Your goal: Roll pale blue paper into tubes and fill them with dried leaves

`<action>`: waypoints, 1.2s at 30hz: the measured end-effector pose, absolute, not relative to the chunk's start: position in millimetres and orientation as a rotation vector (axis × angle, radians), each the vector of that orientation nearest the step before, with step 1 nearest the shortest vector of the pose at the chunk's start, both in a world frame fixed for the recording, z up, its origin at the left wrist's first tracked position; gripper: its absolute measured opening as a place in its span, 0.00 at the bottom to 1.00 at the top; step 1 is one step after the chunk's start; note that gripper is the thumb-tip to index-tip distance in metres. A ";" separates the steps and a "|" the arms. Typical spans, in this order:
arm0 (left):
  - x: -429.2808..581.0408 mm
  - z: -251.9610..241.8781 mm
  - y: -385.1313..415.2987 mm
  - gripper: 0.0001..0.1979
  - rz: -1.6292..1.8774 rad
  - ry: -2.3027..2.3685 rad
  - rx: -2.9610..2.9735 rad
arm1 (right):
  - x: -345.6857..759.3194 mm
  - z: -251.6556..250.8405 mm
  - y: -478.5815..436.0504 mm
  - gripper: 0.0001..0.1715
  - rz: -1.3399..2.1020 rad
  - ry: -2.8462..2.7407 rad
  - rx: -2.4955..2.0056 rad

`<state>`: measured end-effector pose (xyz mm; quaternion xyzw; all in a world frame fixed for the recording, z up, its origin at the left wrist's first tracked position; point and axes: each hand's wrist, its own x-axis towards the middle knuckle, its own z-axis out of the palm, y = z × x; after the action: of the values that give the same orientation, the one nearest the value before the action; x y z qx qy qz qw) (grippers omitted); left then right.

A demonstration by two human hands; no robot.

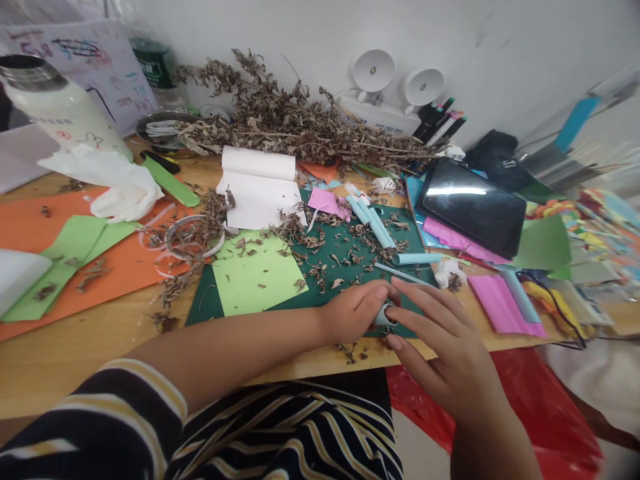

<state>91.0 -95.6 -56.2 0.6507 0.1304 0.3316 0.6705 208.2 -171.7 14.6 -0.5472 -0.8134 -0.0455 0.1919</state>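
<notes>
My left hand (353, 311) is curled at the near edge of the dark green cutting mat (345, 280), its fingers closed round a small light blue paper roll (384, 313). My right hand (440, 340) rests against the same roll from the right, fingers stretched out and slightly spread, fingertips touching the roll and the mat. Several finished light blue paper rolls (373, 220) lie farther back on the mat, and one more roll (417, 259) lies to their right. Dried leaf crumbs are scattered over the mat.
A light green sheet (255, 277) lies on the mat's left. Orange paper (115, 267), a tape ring (193, 237), white tissue (120, 183) and a bottle (55, 107) sit left. Dried branches (300, 127) lie at the back, a tablet (470, 207) and pink paper (500, 297) right.
</notes>
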 end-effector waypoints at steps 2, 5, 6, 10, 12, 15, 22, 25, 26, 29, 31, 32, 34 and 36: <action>90.0 -55.9 -96.3 0.23 0.740 0.299 1.475 | 207.1 19.3 -173.6 0.15 -0.103 -2.319 -1.620; 89.0 -55.2 -96.0 0.23 0.713 0.291 1.501 | 208.4 21.5 -175.3 0.14 -0.034 -2.329 -1.608; 88.9 -54.8 -95.5 0.23 0.709 0.293 1.527 | 209.6 21.0 -175.5 0.14 -0.015 -2.312 -1.583; 89.1 -51.8 -93.4 0.23 0.741 0.294 1.688 | 214.8 17.0 -175.7 0.13 0.045 -2.196 -1.493; 89.3 -50.4 -92.9 0.22 0.740 0.294 1.714 | 215.5 15.2 -175.0 0.12 0.086 -2.161 -1.472; 89.3 -49.7 -92.6 0.21 0.686 0.332 1.649 | 214.0 13.7 -172.4 0.11 0.116 -2.092 -1.492; 88.9 -50.5 -92.1 0.21 0.635 0.336 1.640 | 211.0 13.0 -164.3 0.05 0.218 -1.913 -1.624; 89.0 -50.4 -91.2 0.21 0.648 0.324 1.665 | 209.8 14.3 -162.9 0.04 0.216 -1.954 -1.595; 89.1 -50.4 -90.9 0.21 0.658 0.317 1.672 | 209.3 14.7 -162.9 0.04 0.198 -1.965 -1.577; 89.5 -51.4 -90.6 0.20 0.667 0.295 1.665 | 208.5 14.9 -164.5 0.05 0.079 -2.009 -1.527; 89.8 -52.7 -91.1 0.20 0.666 0.289 1.634 | 209.1 14.6 -166.7 0.06 0.008 -2.072 -1.481; 90.0 -53.4 -91.5 0.20 0.666 0.285 1.609 | 209.6 14.5 -168.0 0.07 -0.013 -2.110 -1.459; 90.0 -54.7 -92.2 0.21 0.678 0.272 1.556 | 210.3 15.5 -170.4 0.09 -0.032 -2.196 -1.445; 90.0 -55.8 -92.9 0.21 0.697 0.272 1.534 | 209.8 18.8 -172.4 0.10 -0.046 -2.290 -1.481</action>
<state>90.0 -92.9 -55.8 0.6774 0.1200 0.3076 0.6574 209.8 -172.4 18.8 -0.5315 -0.8217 -0.0166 0.2053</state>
